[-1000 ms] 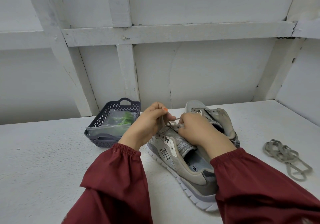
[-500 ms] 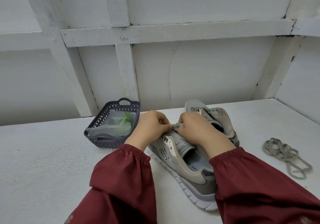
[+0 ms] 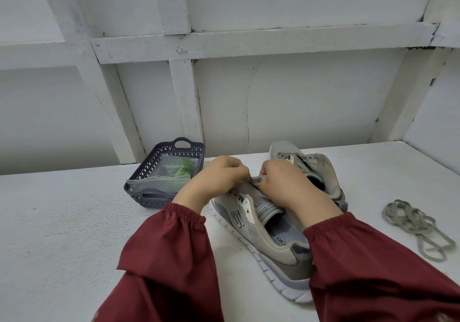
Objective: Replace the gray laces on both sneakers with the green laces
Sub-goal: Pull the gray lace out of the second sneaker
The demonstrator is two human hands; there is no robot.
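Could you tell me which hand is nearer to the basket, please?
Left. The left hand is just right of the basket; the right hand is farther right. Both pinch a lace over the near sneaker.

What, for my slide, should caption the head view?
Left hand and right hand pinch a gray lace on the near sneaker, beside far sneaker, loose gray lace and basket of green laces.

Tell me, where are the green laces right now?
In the head view, the green laces sit inside a clear plastic bag in the dark gray basket, on the left side of the white table, just left of the person's left hand.
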